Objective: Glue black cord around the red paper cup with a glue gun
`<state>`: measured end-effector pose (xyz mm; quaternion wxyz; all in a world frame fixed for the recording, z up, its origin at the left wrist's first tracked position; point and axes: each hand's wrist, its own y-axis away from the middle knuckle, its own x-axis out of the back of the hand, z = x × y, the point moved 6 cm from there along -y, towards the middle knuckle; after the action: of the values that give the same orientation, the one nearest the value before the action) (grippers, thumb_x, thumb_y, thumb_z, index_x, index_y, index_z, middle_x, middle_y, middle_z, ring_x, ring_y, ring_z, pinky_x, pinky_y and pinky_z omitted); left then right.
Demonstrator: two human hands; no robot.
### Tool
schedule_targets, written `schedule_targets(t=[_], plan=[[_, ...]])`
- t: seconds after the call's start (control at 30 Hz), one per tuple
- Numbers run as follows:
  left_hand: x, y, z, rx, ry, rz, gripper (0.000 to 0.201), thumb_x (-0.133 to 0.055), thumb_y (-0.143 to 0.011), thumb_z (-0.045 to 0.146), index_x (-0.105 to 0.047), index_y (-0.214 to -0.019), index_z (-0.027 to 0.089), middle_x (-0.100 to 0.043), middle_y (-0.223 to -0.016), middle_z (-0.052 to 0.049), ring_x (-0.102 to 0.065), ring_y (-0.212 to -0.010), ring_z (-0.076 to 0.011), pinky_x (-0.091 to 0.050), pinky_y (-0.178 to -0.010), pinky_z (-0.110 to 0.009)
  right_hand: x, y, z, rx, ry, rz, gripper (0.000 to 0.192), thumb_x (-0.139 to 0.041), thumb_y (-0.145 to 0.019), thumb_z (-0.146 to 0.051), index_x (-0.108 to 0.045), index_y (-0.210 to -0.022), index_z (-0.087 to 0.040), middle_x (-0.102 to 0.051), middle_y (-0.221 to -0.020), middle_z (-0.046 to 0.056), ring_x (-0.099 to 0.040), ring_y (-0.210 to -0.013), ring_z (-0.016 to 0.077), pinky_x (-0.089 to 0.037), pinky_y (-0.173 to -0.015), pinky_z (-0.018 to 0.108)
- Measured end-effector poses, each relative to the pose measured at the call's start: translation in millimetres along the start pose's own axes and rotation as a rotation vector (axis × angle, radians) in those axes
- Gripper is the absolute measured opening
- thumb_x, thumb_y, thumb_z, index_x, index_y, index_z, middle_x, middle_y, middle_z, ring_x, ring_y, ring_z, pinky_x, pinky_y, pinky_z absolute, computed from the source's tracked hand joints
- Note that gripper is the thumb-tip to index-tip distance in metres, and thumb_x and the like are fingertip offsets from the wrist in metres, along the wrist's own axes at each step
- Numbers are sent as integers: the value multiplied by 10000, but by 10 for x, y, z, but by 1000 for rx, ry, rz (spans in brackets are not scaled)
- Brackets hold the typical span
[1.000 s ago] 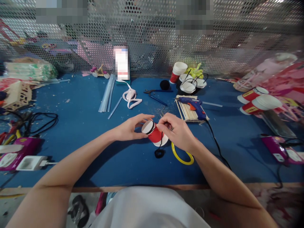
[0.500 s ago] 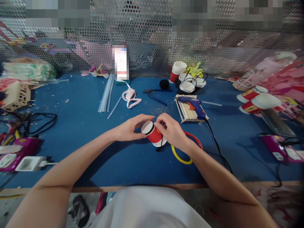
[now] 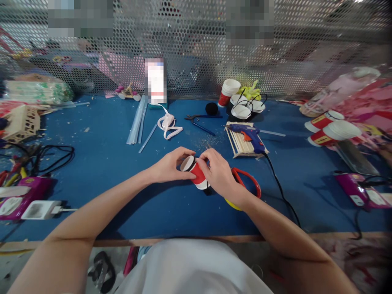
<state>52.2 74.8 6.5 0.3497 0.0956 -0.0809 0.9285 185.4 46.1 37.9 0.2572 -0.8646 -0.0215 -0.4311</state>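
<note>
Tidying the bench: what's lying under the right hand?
Under the right hand, a red ring and a bit of yellow ring show; the wrist covers the rest.

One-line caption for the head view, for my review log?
Both hands, left hand and right hand, hold a small red paper cup on its side above a blue table, glue gun behind.

blue table point(image 3: 92, 163), perforated metal screen point(image 3: 196, 53)

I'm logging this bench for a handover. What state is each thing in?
Left hand: gripping the red cup.
Right hand: gripping the same cup.
Red cup: held on its side.
Glue gun: lying on a bundle of sticks.
Cup stack: lying down.
</note>
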Motion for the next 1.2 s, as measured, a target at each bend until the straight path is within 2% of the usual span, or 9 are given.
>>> schedule_targets(t=[0.07, 0.2, 0.37, 0.67, 0.9, 1.2], plan=[[3, -4, 3, 12, -38, 15, 560, -755, -657, 330, -509, -1136, 177, -588, -1129, -100, -595, -1052, -219, -491, -931, -404, 3, 3, -12, 6, 9, -1, 148, -439, -901, -221, -426, -754, -228, -561, -757, 44, -533, -727, 180, -429, -656, 316], [18, 1, 89, 24, -182, -3, 534, -726, -686, 344, -522, -1145, 163, -594, -1121, -107, -601, -985, -207, -501, -880, -383, 56, 0, -44, 37, -20, 9, 157, -457, -898, -217, -418, -747, -227, -554, -755, 40, -527, -717, 173, -431, -667, 313], [9, 12, 191, -37, -239, -47, 516, -711, -702, 355, -529, -1152, 178, -584, -1123, -102, -593, -964, -200, -509, -808, -338, 114, -25, -66, 32, -53, -38, 157, -452, -906, -227, -427, -751, -225, -557, -770, 32, -533, -724, 163, -432, -667, 306], [-6, 3, 150, -54, -201, -61, 533, -707, -714, 332, -505, -1181, 173, -546, -1178, -121, -571, -1050, -224, -507, -855, -360, 54, -13, -20, 36, -113, -4, 156, -458, -907, -218, -417, -757, -225, -532, -769, 31, -518, -730, 158, -432, -669, 296], [1, 10, 119, -25, -112, -52, 713, -751, -665, 299, -426, -1292, 204, -505, -1286, -138, -544, -1145, -253, -496, -928, -400, -28, 43, 67, 1, -145, 64, 113, -421, -923, -238, -427, -811, -224, -571, -845, 59, -555, -811, 175, -454, -728, 324], [37, 8, 105, -6, -34, -76, 523, -644, -776, 262, -456, -1261, 219, -500, -1265, -120, -551, -1124, -211, -497, -938, -394, -14, 53, 91, -37, -143, 66, 119, -423, -922, -240, -428, -804, -227, -574, -837, 46, -564, -795, 163, -458, -719, 315]])
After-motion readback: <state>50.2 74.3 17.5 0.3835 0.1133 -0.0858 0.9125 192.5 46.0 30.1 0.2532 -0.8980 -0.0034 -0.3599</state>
